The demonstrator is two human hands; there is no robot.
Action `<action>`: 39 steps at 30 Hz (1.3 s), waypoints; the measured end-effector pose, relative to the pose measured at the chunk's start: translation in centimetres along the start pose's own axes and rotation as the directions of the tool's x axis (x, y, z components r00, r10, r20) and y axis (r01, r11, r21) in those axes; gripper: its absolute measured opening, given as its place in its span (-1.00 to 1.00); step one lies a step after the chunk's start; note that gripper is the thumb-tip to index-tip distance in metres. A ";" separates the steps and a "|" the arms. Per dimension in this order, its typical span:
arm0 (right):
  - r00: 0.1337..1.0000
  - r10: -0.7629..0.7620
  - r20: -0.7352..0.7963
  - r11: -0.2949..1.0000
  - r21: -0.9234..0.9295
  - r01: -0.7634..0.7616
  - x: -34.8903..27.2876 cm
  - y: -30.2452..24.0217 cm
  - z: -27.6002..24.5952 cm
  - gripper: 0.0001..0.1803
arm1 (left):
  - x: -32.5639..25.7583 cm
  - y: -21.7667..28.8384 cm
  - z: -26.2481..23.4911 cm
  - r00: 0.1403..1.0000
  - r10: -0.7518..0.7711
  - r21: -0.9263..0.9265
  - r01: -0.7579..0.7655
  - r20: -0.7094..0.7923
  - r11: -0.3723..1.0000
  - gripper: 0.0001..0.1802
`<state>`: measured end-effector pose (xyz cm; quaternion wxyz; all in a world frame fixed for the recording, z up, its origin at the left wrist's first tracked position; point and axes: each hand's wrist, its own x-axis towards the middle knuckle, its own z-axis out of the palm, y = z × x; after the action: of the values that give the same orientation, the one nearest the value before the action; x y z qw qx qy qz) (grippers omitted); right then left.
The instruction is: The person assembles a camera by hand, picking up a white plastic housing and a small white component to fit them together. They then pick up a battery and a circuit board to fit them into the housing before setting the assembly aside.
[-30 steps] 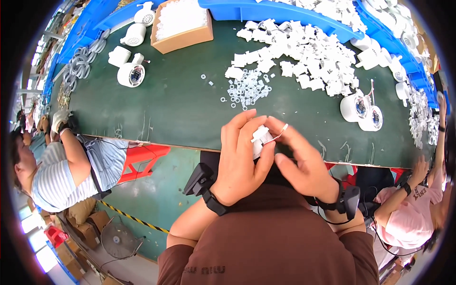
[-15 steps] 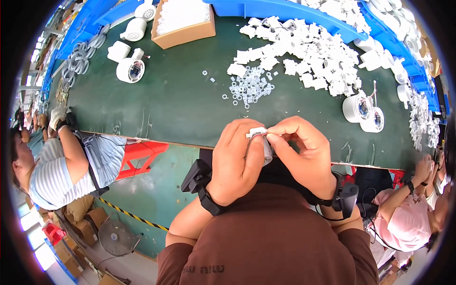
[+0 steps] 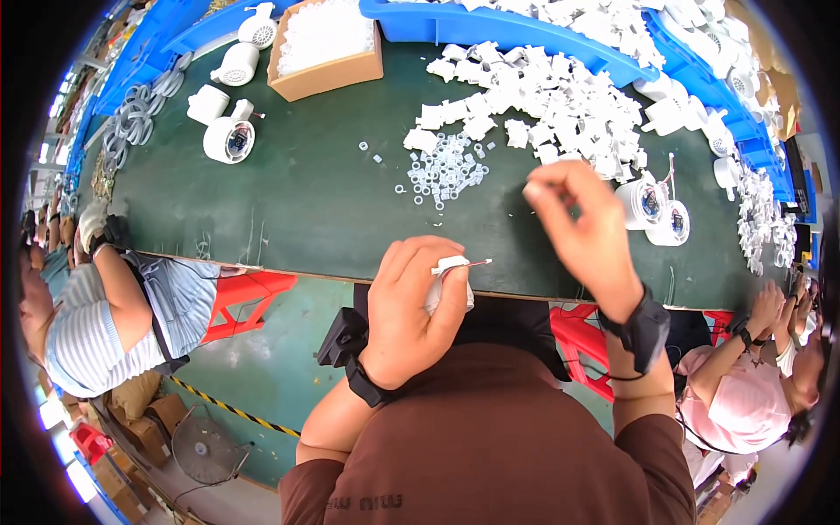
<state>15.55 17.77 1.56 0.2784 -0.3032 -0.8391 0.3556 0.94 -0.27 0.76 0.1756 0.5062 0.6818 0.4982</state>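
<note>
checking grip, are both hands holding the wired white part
No, the left hand holds the wired white part; the right hand is apart.

White fitting (image 3: 450, 263) with wire (image 3: 472, 264) pointing right

The small plastic fitting sits in the person's left hand (image 3: 404, 319), pinched between thumb and fingers, which hide much of it from me. Its pale top shows; the thin reddish wire leaves there, ending in a tiny white connector (image 3: 488, 261).
</note>
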 end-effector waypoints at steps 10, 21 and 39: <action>0.954 -0.276 0.117 0.795 -0.530 0.295 1.6 1.7 -0.5 -0.69 | -0.2 -0.2 0.2 0.999 -0.013 -0.037 0.011 -0.036 0.999 -0.88; 0.911 0.064 0.407 0.771 0.560 -0.304 -3.9 -4.9 0.2 -0.53 | 0.1 -0.5 1.2 0.985 0.024 0.037 -0.018 -0.171 0.999 -0.85; 1.000 0.028 0.015 0.881 0.473 -0.031 -6.5 -4.6 5.7 -0.54 | -0.4 -0.6 1.5 0.984 0.132 0.151 -0.114 -0.120 0.982 -0.63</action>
<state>14.47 8.12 0.07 0.3353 -0.2376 -0.7233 0.5549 1.91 0.15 -0.56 0.0628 0.5253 0.6931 0.4896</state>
